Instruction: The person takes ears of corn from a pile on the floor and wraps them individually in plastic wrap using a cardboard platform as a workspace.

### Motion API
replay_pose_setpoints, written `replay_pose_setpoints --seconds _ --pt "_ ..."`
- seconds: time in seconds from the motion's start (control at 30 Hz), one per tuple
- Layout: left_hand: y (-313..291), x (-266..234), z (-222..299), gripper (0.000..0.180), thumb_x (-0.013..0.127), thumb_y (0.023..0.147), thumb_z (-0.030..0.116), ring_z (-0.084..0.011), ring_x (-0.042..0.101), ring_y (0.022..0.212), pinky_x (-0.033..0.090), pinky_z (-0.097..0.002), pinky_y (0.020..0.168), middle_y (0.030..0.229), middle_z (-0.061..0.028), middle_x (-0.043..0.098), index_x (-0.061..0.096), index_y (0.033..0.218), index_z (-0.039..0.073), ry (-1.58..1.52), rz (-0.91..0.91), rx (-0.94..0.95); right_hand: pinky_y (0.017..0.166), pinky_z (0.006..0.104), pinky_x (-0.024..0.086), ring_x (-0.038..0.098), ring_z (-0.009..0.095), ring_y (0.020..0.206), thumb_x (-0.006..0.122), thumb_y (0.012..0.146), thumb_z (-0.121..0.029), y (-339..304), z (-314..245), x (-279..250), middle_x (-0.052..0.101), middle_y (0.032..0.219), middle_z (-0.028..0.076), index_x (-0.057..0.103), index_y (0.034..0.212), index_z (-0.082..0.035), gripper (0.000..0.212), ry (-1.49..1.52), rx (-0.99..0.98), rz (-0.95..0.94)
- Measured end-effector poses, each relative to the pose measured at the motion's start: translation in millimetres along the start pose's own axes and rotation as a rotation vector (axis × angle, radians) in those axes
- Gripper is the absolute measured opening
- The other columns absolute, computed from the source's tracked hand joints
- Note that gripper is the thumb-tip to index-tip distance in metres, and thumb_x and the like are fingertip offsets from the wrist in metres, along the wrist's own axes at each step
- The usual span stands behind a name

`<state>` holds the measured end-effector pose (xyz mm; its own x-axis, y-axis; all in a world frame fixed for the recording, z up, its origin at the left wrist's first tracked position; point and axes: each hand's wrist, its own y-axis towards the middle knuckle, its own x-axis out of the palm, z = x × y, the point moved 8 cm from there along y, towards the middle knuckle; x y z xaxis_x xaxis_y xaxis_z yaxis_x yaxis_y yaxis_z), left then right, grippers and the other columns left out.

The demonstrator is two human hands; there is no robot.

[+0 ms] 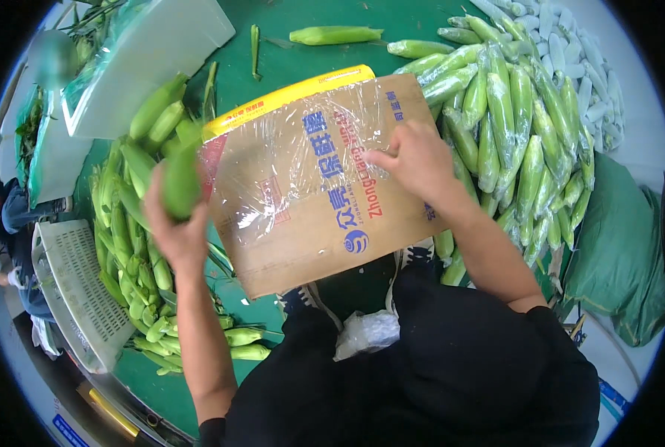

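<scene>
The left hand (174, 223) has its fingers clamped on an upright ear of corn in green husk (181, 181), just left of the cling-film box (310, 186). The right hand (414, 160) pinches, seemingly, the film (303, 160) on it. Wrapped ears (511, 141) lie beyond on the green counter (303, 59).

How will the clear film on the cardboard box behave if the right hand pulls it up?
The clear film looks thin and wrinkled on the cardboard box, so it is likely floppy and very light. Its glossy creases suggest it may cling and fold onto itself. The right hand pinches it at one spot, so it could stretch or tear there.
</scene>
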<state>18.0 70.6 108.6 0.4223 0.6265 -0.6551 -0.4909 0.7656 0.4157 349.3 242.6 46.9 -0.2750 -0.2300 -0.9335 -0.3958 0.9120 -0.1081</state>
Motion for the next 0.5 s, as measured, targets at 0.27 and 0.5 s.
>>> replay_pose_setpoints --seconds 0.27,0.5 --pt "8 96 86 0.059 0.079 0.068 0.015 -0.0318 0.06 0.104 0.053 -0.0404 0.087 0.116 -0.0051 0.065 0.065 0.125 0.019 0.266 -0.416 0.218 0.08 0.0376 0.051 0.063 0.024 0.094 0.061 0.095 -0.024 19 -10 3 0.068 0.105 0.011 0.069 0.093 -0.002 0.024 0.717 -0.059 -0.113" --pt "3 116 86 0.072 0.075 0.068 0.01 -0.0322 0.057 0.112 0.049 -0.04 0.097 0.123 -0.01 0.06 0.053 0.137 0.016 0.355 -0.664 0.181 0.101 0.0405 0.041 0.056 0.025 0.117 0.082 0.077 -0.026 -2 -96 17 0.059 0.128 0.01 0.055 0.122 -0.007 0.056 0.087 -0.699 0.247"
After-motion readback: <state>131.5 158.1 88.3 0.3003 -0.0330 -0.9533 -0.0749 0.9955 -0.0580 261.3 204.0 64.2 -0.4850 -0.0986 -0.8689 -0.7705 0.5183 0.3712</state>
